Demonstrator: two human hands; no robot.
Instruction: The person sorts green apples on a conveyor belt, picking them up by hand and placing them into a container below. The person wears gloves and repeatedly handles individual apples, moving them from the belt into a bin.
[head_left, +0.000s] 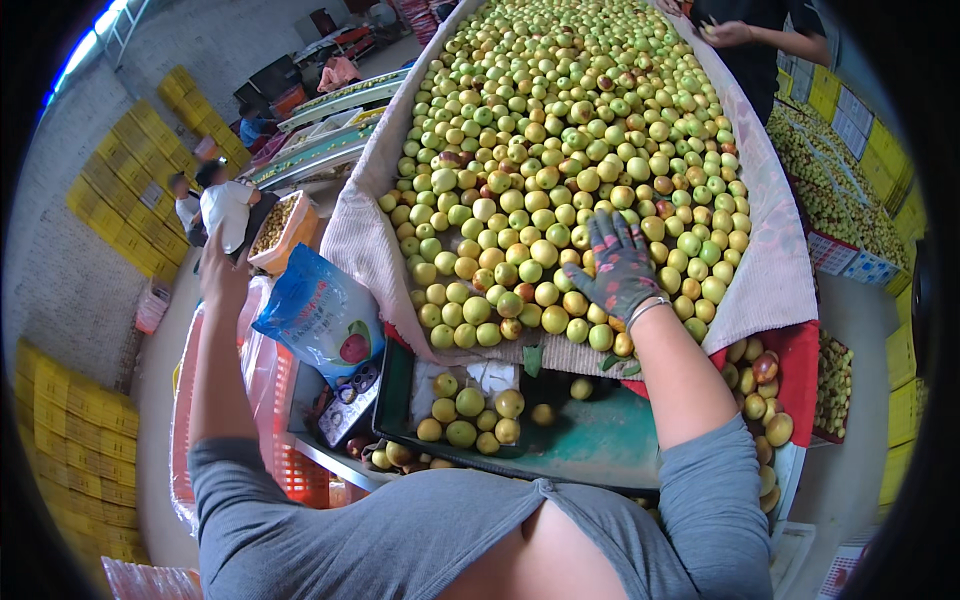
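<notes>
My right hand (619, 266), in a dark floral glove, lies palm down with fingers spread on a broad bed of green and reddish fresh jujubes (517, 202). A pale ribbed cloth (761, 247) lines the bed's sides and front. Off to the left, my bare left hand (223, 274) is raised away from the fruit; its finger pose is blurred. Below the bed's front edge, a green tray (600, 439) holds a small group of jujubes (472, 412) at its left. Beside it stand a blue and white printed bag (322, 315) and a phone (349, 409).
A red plastic basket (300, 472) with clear film stands at my left. Larger ripe jujubes (765, 382) lie in the right corner. Another person's hand (726, 34) is at the far right. Yellow crates (75, 457) and seated people (225, 202) are on the left.
</notes>
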